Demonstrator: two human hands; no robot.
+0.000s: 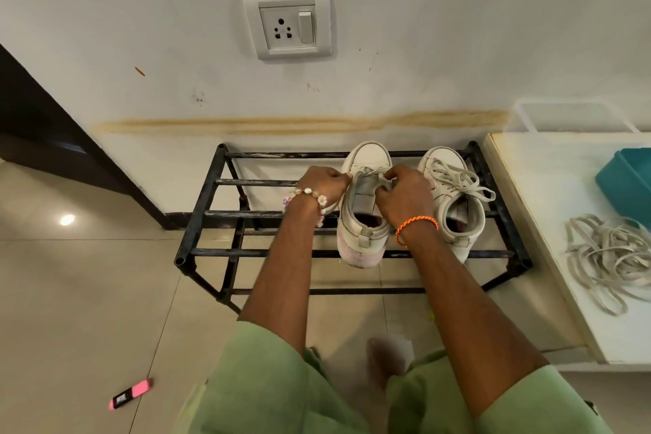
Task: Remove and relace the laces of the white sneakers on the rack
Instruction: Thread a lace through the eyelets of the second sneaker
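here we work on the left sneaker (364, 208) on the rack (211, 215), toe toward the wall. our left hand (326, 183) and right hand (405, 192) each pinch the lace (366, 171) at the toe-end eyelets, one either side.

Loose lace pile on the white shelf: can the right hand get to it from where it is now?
Probably yes. The right hand is busy pinching lace on the left sneaker, but the loose lace pile lies uncovered on the white shelf to its right, with only the laced sneaker between.
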